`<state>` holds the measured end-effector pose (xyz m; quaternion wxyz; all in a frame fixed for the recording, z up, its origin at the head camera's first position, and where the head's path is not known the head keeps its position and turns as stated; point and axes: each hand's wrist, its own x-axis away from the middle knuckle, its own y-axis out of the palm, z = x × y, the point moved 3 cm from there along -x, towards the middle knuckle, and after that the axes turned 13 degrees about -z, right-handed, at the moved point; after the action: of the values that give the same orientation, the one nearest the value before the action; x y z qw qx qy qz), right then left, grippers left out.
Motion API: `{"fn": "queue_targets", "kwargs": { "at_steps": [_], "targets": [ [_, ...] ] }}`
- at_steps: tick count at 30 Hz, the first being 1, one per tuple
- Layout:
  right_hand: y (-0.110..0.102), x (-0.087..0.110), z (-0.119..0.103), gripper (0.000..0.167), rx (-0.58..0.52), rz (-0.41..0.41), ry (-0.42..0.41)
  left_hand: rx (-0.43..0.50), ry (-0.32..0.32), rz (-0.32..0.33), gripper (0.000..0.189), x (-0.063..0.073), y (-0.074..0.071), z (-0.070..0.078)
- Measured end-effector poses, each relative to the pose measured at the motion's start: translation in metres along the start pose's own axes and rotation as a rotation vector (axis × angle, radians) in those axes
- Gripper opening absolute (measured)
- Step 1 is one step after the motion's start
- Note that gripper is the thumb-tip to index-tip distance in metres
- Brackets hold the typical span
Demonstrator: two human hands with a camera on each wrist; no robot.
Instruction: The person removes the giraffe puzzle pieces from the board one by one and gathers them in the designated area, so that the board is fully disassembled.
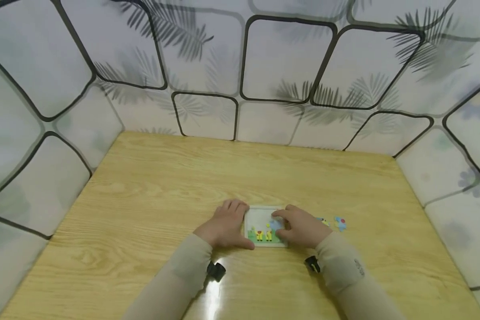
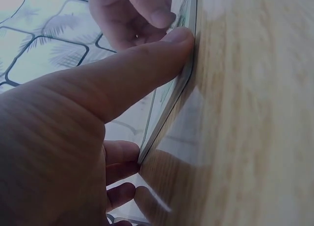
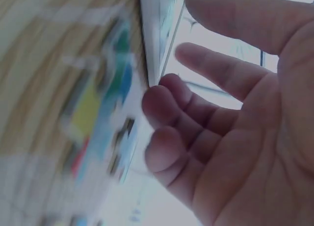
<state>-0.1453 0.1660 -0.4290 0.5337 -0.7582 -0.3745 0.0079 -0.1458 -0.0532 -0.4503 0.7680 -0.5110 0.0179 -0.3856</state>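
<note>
A small white-rimmed puzzle tray (image 1: pixel 257 218) lies on the table, with pieces showing yellow figures on green along its near side. My left hand (image 1: pixel 226 225) holds the tray's left side, fingers by the far corner and thumb on the near edge. The left wrist view shows that thumb (image 2: pixel 147 64) resting along the rim. Over the tray's right part is my right hand (image 1: pixel 302 226), index finger and thumb spread apart beside a light-blue piece (image 1: pixel 275 225). In the right wrist view its other fingers (image 3: pixel 164 147) bend loosely next to the tray's edge.
Loose puzzle pieces lie right of the tray: a blue one with red (image 1: pixel 341 223) and another partly behind the right hand (image 1: pixel 323 221). The wood-grain table (image 1: pixel 164 178) meets patterned walls (image 1: pixel 272 120) at the back and sides.
</note>
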Motion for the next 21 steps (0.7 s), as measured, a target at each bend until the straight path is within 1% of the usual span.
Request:
{"fn": "queue_targets", "kwargs": {
  "at_steps": [4, 9, 12, 16, 21],
  "targets": [
    [0.003, -0.006, -0.006, 0.038, 0.003, -0.048, 0.015, 0.002, -0.003, 0.001, 0.105, 0.000, 0.000, 0.001],
    [0.001, -0.010, -0.009, 0.023, -0.040, -0.049, 0.009, -0.001, -0.005, 0.012, 0.105, 0.001, -0.001, 0.002],
    [0.000, -0.011, -0.010, 0.026, -0.072, -0.053, 0.014, 0.004, 0.000, 0.013, 0.105, 0.001, 0.000, 0.002],
    [0.000, -0.013, -0.009, 0.036, -0.070, -0.058, 0.037, 0.002, -0.002, 0.009, 0.105, 0.000, 0.001, 0.002],
    [0.000, -0.016, -0.007, 0.034, -0.100, -0.076, 0.056, 0.008, -0.003, 0.005, 0.105, 0.001, 0.001, 0.002]
  ]
}}
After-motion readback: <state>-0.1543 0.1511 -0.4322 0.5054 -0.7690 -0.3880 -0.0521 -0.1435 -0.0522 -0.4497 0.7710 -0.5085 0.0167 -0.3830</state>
